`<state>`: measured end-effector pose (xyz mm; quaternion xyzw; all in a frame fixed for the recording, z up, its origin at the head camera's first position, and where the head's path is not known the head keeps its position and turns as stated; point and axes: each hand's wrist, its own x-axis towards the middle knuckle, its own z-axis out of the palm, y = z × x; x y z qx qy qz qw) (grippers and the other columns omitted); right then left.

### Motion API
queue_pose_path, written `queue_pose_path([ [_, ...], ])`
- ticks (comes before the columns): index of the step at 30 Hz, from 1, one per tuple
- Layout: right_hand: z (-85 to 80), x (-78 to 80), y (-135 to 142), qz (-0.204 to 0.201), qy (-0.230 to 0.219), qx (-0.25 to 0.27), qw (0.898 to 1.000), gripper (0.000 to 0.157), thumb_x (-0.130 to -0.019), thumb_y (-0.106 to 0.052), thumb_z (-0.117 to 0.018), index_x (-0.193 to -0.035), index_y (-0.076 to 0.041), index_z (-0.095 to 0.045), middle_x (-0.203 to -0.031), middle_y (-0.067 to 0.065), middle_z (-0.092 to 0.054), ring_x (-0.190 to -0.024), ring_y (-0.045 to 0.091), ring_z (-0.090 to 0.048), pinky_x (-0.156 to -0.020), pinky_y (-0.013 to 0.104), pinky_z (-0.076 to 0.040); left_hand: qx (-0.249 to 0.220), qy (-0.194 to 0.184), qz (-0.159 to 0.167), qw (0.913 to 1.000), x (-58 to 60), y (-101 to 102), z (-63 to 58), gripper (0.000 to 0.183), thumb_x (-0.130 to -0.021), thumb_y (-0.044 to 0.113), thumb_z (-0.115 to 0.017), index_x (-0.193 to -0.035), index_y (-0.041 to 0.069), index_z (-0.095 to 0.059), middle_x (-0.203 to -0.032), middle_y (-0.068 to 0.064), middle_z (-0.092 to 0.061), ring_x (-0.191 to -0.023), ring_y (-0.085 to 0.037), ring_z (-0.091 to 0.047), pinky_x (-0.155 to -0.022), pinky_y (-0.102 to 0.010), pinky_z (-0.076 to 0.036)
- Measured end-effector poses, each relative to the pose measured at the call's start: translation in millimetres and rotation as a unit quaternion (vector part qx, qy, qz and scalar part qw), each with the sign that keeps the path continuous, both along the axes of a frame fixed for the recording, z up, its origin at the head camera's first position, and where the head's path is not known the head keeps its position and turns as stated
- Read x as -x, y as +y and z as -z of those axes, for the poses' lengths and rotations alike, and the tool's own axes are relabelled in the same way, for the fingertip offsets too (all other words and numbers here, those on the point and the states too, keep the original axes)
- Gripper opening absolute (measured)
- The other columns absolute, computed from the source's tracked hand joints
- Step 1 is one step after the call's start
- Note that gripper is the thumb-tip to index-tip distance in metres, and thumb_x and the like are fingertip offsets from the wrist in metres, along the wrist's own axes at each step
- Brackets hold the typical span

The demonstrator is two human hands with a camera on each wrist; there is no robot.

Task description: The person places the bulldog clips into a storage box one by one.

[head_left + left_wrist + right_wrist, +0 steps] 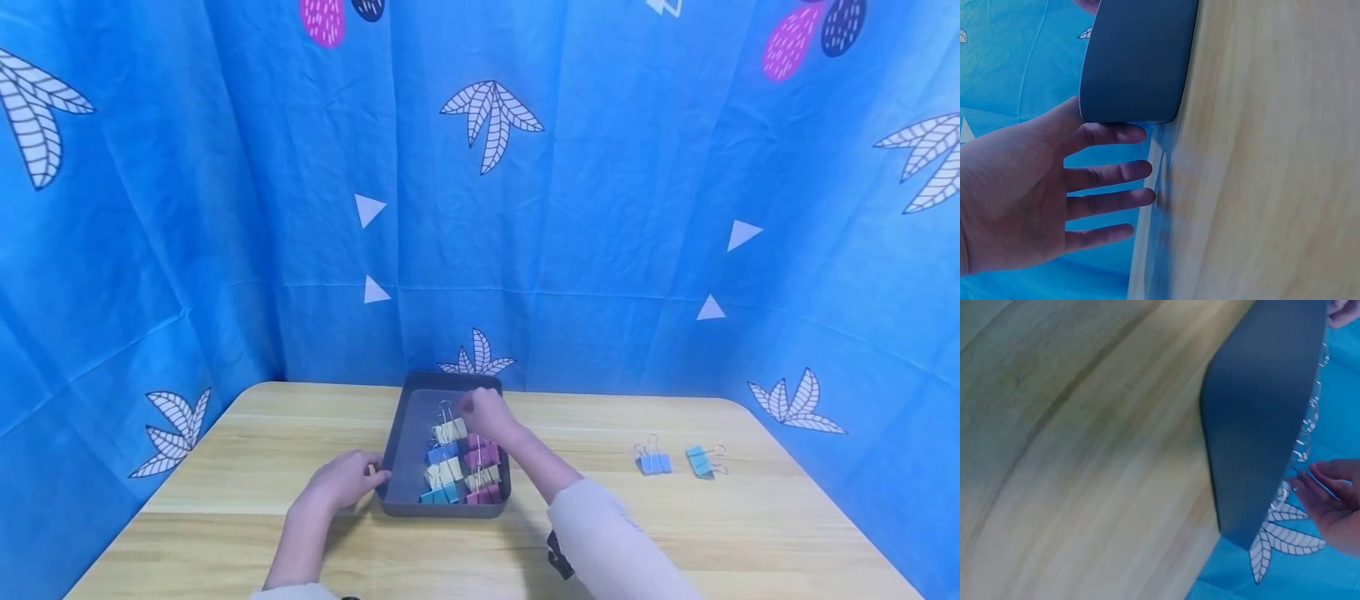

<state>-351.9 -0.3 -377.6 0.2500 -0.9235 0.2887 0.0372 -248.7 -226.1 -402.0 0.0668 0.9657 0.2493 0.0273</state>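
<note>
A dark grey tray [401,433] holds two columns of binder clips, in yellow, blue and teal on the left and pink and tan on the right. My left hand [341,482] pinches the tray's left wall, its thumb at the rim and index finger outside; the left wrist view shows the other fingers of this hand [1029,194] extended and apart. Over the tray's right side, my right hand [489,414] pinches the wire handle of the rearmost pink binder clip [472,439], partly hidden below it. In the right wrist view, wire loops [1302,450] rise above the tray wall beside this hand [1338,500].
A blue binder clip [655,463] and a light-blue binder clip [701,461] lie apart on the wooden table [600,517], right of the tray. A blue patterned curtain [600,208] hangs behind the table and on both sides.
</note>
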Motion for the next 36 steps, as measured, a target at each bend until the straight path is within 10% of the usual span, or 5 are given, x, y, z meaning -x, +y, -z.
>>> queue_pose_path([
  [36,-30.1,-61.2,107.3,0.088,0.038,0.160,0.983,0.017,-0.087,-0.005,-0.060,-0.103,-0.002,-0.066,-0.100,0.011,-0.065,-0.094,0.028,-0.061,-0.080,0.040,-0.050,-0.004,0.004,0.001,1.0000,0.4,0.0,1.1,0.029,-0.087,0.022,-0.061,-0.108,0.002,-0.064,-0.083,0.000,-0.061,-0.074,-0.017,-0.056,-0.069,-0.043,-0.048],
])
